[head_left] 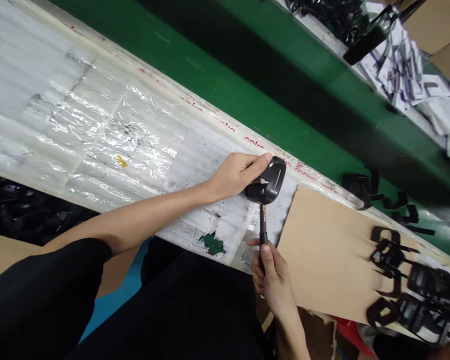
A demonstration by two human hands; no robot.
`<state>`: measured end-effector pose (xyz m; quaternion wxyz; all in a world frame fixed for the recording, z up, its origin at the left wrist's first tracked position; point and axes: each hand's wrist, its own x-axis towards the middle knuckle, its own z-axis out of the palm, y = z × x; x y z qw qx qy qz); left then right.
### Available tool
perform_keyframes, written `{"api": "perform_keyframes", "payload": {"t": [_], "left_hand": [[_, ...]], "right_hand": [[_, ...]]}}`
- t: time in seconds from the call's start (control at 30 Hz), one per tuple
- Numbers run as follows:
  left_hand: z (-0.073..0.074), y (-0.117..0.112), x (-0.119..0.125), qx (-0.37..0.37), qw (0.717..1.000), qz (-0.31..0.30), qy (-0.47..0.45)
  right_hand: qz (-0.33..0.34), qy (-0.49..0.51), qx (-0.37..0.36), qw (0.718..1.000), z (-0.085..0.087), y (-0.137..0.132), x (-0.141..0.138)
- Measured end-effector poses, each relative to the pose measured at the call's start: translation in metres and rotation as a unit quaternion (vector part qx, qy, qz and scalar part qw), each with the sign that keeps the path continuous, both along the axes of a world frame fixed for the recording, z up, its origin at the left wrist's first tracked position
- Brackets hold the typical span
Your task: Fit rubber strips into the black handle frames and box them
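Observation:
Near the middle of the head view, my left hand (234, 175) is closed on a black plastic frame (275, 182) with rounded corners and an opening. The thumb lies along its upper edge; the other fingers are partly hidden behind it. Below, my right hand (270, 275) wraps round the black handle of a tool (263, 222) with a thin, brownish metal shaft. The shaft points up to the frame's lower edge. Its tip is hidden at the frame, so I cannot tell the tool's exact kind or whether it touches.
A plastic-covered worktop (135, 135) runs beneath my hands. A cardboard sheet (322, 250) lies at right, with several black frames (382, 310) beyond it. Behind the worktop is a green belt (210, 65). Papers (401, 70) are heaped on the far shelf.

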<state>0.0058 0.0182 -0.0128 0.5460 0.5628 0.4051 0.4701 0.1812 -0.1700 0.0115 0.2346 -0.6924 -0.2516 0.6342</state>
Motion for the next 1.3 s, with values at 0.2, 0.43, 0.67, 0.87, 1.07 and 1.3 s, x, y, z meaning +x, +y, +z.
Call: {"api": "perform_keyframes", "payload": {"t": [0.2, 0.43, 0.67, 0.87, 1.07, 1.3], "left_hand": [[-0.001, 0.000, 0.001, -0.012, 1.000, -0.011, -0.001], [-0.001, 0.000, 0.001, -0.012, 1.000, -0.011, 0.004], [-0.002, -0.002, 0.001, -0.004, 1.000, 0.002, 0.006], [-0.008, 0.007, -0.002, -0.078, 0.994, -0.017, -0.073], [-0.011, 0.025, -0.013, -0.358, 0.846, -0.127, -0.375], [-0.003, 0.010, -0.008, -0.441, 0.775, -0.254, -0.374]], "right_hand": [[-0.132, 0.054, 0.088, 0.986, -0.008, -0.009, -0.005], [-0.215, 0.097, 0.176, 0.956, -0.007, -0.011, -0.017], [-0.053, 0.056, -0.044, 0.996, -0.007, -0.003, -0.011], [-0.044, 0.061, -0.018, 0.997, -0.007, -0.005, 0.009], [-0.154, 0.075, 0.108, 0.979, -0.005, 0.001, 0.014], [-0.122, 0.112, 0.241, 0.956, 0.002, 0.050, 0.003]]}}
